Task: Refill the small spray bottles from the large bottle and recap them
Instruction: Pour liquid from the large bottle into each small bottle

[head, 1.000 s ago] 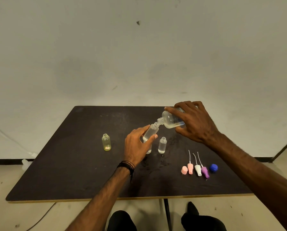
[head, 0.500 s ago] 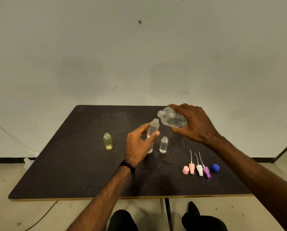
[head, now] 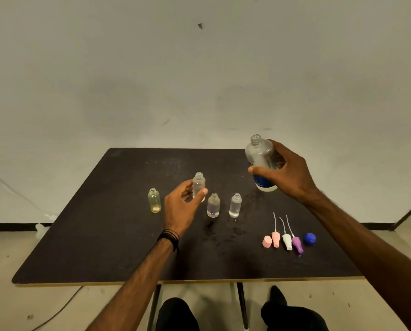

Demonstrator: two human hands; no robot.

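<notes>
My right hand (head: 288, 174) grips the large clear bottle (head: 260, 158), upright and uncapped, with a blue label, above the table's far right. My left hand (head: 182, 206) is wrapped around a small clear uncapped bottle (head: 198, 183), upright near the table's middle. Two more small clear bottles (head: 213, 205) (head: 235, 205) stand uncapped to its right, and a small yellowish bottle (head: 154, 200) stands to its left.
On the dark table (head: 104, 247), front right, lie a pink cap (head: 267, 241), pink (head: 275, 238), white (head: 287, 241) and purple (head: 297, 244) spray tops with tubes, and a blue cap (head: 309, 238). Wet spots mark the table in front of the bottles.
The large bottle was tipped onto the small bottle's mouth; now my right hand has lifted it away to the right and turned it upright. My left hand has brought the small bottle upright.
</notes>
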